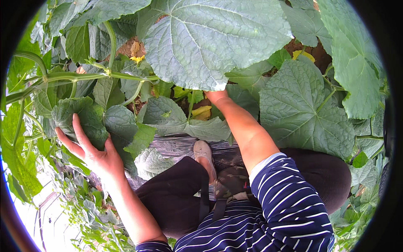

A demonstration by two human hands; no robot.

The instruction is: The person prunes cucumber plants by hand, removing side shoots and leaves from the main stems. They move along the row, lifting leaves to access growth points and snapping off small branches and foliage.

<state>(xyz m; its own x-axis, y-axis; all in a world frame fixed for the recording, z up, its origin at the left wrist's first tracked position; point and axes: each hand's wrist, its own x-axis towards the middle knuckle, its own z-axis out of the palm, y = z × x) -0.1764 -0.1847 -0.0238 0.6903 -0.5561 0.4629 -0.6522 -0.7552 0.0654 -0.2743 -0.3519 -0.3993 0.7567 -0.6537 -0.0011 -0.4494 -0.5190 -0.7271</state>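
My left hand (101,157) is at the left, fingers spread, its fingertips resting against a dark green cucumber-type leaf (80,118). My right hand (217,95) reaches in under a very large leaf (207,41); only its wrist end shows, and the leaf hides the fingers. What that hand touches cannot be seen. A thick green vine stem (78,76) crosses from the left, above my left hand, and runs behind the large leaf. A yellow flower (137,59) sits just above this stem.
Broad leaves (302,110) crowd the right side. Below the plants lies dark plastic mulch film (176,145), with my shoe (204,152) on it. Yellowed leaves (202,111) and brown soil (127,48) show through gaps. My bent knee (327,176) presses close to the foliage.
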